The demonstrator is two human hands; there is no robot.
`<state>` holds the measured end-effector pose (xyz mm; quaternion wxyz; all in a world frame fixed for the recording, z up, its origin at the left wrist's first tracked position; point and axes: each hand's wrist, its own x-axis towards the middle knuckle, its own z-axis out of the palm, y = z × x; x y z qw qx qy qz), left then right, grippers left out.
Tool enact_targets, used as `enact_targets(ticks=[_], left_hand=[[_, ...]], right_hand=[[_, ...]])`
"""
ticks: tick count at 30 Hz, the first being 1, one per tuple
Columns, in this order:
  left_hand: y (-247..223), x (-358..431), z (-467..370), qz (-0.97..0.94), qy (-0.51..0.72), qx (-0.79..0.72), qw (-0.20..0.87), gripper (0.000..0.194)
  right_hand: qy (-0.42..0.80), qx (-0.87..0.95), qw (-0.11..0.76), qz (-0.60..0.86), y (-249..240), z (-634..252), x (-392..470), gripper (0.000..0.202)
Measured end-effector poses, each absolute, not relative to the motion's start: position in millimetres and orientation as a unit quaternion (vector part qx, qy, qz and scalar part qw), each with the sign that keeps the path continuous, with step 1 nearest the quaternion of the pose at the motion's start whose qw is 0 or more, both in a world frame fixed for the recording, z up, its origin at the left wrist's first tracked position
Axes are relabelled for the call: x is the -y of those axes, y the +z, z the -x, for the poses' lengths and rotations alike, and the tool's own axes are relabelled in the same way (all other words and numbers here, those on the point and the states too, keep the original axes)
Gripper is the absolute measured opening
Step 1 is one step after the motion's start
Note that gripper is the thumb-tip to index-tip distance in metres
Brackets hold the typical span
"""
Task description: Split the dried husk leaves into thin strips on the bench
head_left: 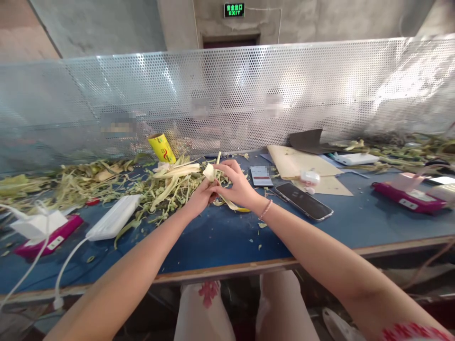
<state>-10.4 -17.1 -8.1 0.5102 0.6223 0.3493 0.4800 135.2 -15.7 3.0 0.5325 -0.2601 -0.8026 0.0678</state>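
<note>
Fingers [225,168] meet over your blue counter [220,244], beside the dried plant heap [165,189]: your left hand [199,198], nearer, grasps a pale husk piece [209,172] jutting upward, long axis unclear; your right hand [239,187] bends against its right side, grip hidden.

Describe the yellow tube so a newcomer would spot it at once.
Find the perforated screen rising behind the blue table. Near its foot, left of centre, the tube tilts beside a heap of plant scraps. Bright yellow with red marking, it stands out from those dull greenish strips.
</note>
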Motion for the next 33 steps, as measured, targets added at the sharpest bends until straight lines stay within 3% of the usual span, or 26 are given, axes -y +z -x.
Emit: enact_targets(ticks=[3,7,9,13,20,25,33], left_hand=[[-8.4,15.1,11.3,-0.656,0.489,-0.357,0.451,0.009],[-7.5,14.7,12.8,-0.682,0.488,-0.357,0.411,0.016],[-6.2,16.4,13.2,-0.677,0.48,-0.35,0.434,0.018],[-1.3,21.6,13.4,-0.626,0.488,-0.314,0.522,0.016],[6.5,22.9,13.6,-0.53,0.543,-0.298,0.578,0.027],[12.0,21.9,17.2,-0.463,0.557,-0.285,0.628,0.023],[14.0,18.4,22.2,-0.383,0.571,-0.283,0.668,0.014]], right_hand=[[0.056,0.818,0.528,0.221,7.8,-134.4,20.9,0.01],[0.096,0.818,0.519,0.23,10.4,-133.4,26.3,0.011],[0.143,0.789,0.535,0.267,10.2,-133.4,27.3,0.008],[0.249,0.727,0.563,0.303,6.8,-134.5,21.4,0.029],[0.287,0.707,0.58,0.285,1.9,-134.2,7.7,0.006],[0.246,0.732,0.578,0.265,-0.5,-133.5,5.5,0.008],[0.031,0.829,0.53,0.176,-4.2,-138.3,10.3,0.023]])
